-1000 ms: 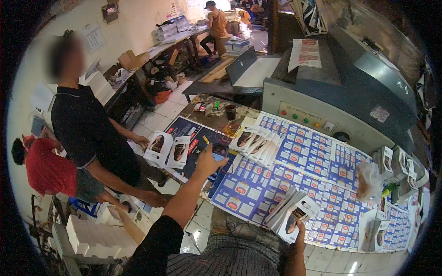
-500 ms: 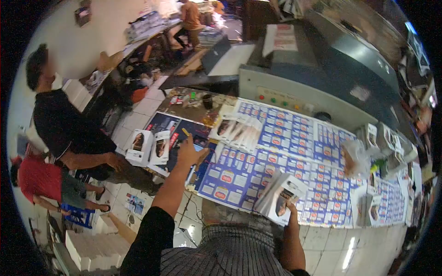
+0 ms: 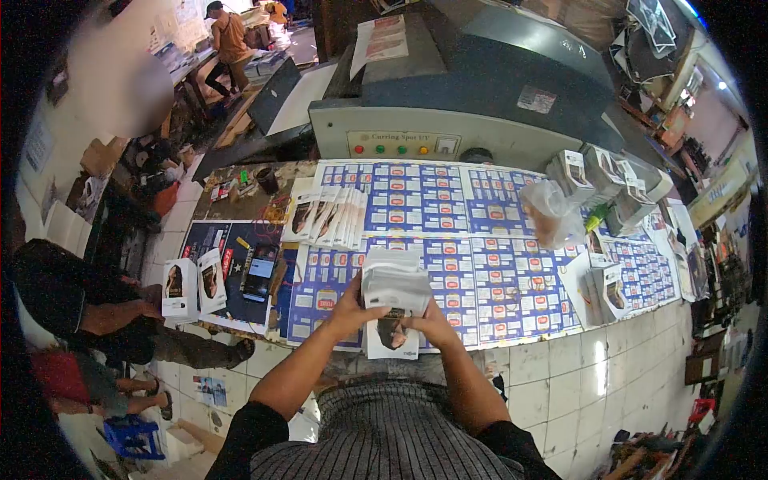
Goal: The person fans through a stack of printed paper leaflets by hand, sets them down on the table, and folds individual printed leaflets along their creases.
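Both of my hands grip a stack of white printed booklets, held at the table's near edge in front of my body. My left hand closes on its left side, thumb across the front. My right hand holds the right side, with its thumb also on the front cover. A dark picture shows on the lowest visible cover, and the upper booklets are slightly fanned. Beyond the stack lies a fanned row of similar booklets. To the left are a phone and two small booklet piles.
Blue printed sheets cover the table. A plastic bag and more booklet stacks stand at the right. Behind is a grey machine with coloured buttons. A person in dark clothes is at the left; another person stands farther back.
My left hand has moved from above the phone to the booklet stack. The stack, earlier tilted in my right hand alone, is now straighter, farther left and between both hands. The view has turned right.
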`<action>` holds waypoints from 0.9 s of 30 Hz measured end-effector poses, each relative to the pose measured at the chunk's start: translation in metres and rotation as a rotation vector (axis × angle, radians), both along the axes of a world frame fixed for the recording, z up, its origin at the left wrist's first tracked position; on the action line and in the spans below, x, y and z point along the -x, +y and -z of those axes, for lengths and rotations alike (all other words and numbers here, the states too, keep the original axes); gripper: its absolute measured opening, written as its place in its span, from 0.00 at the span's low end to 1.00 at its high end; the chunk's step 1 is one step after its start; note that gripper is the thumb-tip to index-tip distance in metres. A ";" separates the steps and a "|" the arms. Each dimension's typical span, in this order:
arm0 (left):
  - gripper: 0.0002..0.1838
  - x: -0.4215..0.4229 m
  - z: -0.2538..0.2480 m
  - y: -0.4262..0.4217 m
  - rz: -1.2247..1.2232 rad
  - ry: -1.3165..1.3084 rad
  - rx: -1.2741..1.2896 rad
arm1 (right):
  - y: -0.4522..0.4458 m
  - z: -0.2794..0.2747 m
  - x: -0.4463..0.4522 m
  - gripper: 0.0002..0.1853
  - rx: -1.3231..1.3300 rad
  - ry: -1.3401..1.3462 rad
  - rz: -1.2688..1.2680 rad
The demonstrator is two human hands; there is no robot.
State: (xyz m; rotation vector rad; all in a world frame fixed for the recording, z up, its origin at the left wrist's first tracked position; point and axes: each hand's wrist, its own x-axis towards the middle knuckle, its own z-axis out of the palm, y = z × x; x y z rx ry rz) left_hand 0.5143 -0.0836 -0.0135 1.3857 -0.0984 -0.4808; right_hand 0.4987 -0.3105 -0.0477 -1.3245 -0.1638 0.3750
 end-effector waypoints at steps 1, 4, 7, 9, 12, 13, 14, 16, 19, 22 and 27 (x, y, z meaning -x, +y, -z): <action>0.61 0.003 -0.003 0.003 0.002 -0.001 -0.011 | -0.001 -0.005 -0.004 0.53 -0.011 -0.001 0.002; 0.62 0.020 0.003 0.017 0.025 -0.172 -0.142 | 0.001 -0.026 -0.006 0.63 0.171 -0.183 -0.074; 0.70 0.027 0.027 0.030 0.232 -0.094 -0.269 | -0.004 -0.024 -0.003 0.67 0.340 -0.275 -0.150; 0.71 0.017 0.051 0.040 0.212 -0.169 -0.116 | -0.007 -0.027 0.001 0.66 0.396 -0.276 -0.131; 0.70 0.009 0.052 0.038 0.102 -0.109 0.037 | -0.004 -0.010 0.015 0.66 0.434 -0.326 -0.058; 0.70 0.008 0.049 0.035 0.011 0.018 0.039 | -0.001 -0.004 0.020 0.66 0.418 -0.383 -0.005; 0.70 0.004 0.065 0.034 0.004 0.018 0.043 | 0.002 -0.003 0.025 0.66 0.421 -0.383 -0.014; 0.65 -0.005 0.099 0.030 -0.006 0.133 0.248 | 0.010 -0.001 0.036 0.65 0.370 -0.272 0.047; 0.61 0.008 0.053 0.008 -0.003 0.092 0.259 | 0.016 0.009 0.037 0.65 0.408 -0.289 0.052; 0.58 -0.002 0.077 0.009 -0.013 0.155 0.362 | 0.018 0.019 0.031 0.65 0.349 -0.294 0.053; 0.53 -0.016 0.110 0.016 -0.056 0.182 0.392 | 0.022 0.020 0.027 0.66 0.479 -0.448 0.085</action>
